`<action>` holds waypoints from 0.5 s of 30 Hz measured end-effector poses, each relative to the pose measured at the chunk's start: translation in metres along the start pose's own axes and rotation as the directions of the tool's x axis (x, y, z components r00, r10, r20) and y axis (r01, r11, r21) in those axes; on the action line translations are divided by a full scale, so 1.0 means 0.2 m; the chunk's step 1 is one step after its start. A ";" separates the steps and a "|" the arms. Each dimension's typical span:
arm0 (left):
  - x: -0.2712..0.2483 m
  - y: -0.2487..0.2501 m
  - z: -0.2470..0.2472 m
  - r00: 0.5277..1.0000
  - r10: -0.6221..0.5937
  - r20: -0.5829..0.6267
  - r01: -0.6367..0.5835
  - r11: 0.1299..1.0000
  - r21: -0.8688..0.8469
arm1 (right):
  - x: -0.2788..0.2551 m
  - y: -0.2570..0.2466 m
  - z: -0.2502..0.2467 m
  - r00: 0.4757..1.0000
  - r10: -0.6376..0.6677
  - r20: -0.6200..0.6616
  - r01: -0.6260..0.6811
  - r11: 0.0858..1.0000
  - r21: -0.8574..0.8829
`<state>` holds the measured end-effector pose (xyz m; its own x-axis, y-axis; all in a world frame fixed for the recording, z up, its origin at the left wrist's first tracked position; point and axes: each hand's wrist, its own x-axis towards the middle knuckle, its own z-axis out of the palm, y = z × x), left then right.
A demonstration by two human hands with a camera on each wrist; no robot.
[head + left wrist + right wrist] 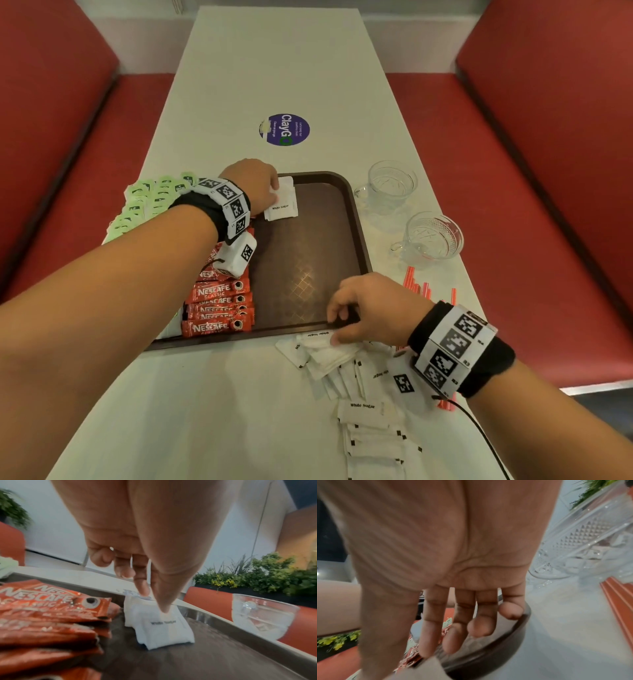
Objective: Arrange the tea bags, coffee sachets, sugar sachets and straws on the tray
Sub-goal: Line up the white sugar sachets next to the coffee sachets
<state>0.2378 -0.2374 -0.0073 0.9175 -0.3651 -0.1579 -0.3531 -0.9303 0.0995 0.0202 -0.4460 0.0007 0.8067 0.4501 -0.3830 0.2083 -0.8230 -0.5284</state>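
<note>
The left hand (255, 183) presses a white sugar sachet (282, 202) onto the brown tray (356, 226) with straight fingers; the right hand (368, 308) pinches a loose sachet (320, 339).

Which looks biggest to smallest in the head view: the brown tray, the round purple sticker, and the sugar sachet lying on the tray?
1. brown tray
2. round purple sticker
3. sugar sachet, though the left hand covers part of it.
</note>
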 end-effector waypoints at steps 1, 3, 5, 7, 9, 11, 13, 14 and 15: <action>0.00 0.02 0.01 0.999 0.041 0.011 -0.041 0.999 -0.014 | -0.01 -0.01 0.01 1.000 0.002 0.023 -0.002 1.000 -0.014; -0.02 0.06 0.02 0.990 0.124 0.070 -0.124 0.992 -0.004 | -0.02 -0.02 0.03 0.999 0.000 0.053 0.002 0.999 -0.046; -0.03 0.08 0.03 0.985 0.142 0.101 -0.145 0.989 0.029 | -0.03 -0.03 0.05 0.998 -0.003 0.057 0.007 0.998 -0.066; -0.02 0.08 0.03 0.989 0.124 0.083 -0.127 0.991 0.034 | -0.03 -0.03 0.06 0.999 -0.001 0.049 0.004 0.998 -0.070; -0.03 0.08 0.02 0.992 0.110 0.061 -0.112 0.994 0.020 | -0.03 -0.03 0.08 0.999 -0.005 0.044 0.009 0.996 -0.090; -0.05 0.09 0.01 0.993 0.114 0.024 -0.114 0.993 -0.013 | -0.05 -0.03 0.09 0.999 -0.020 0.050 0.026 0.991 -0.130; -0.11 0.12 -0.03 0.991 0.130 -0.029 -0.132 0.989 -0.069 | -0.06 -0.04 0.08 0.998 -0.024 0.055 0.033 0.986 -0.161; -0.15 0.14 -0.05 0.989 0.140 -0.054 -0.145 0.984 -0.102 | -0.07 -0.04 0.09 0.998 -0.025 0.055 0.034 0.985 -0.171; -0.20 0.16 -0.06 0.985 0.154 -0.078 -0.164 0.977 -0.134 | -0.08 -0.04 0.09 0.998 -0.027 0.052 0.036 0.983 -0.180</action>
<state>0.1919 -0.2517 0.0148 0.8634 -0.5005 -0.0631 -0.4710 -0.8446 0.2546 -0.0033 -0.4404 -0.0029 0.7710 0.4894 -0.4076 0.3330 -0.8553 -0.3971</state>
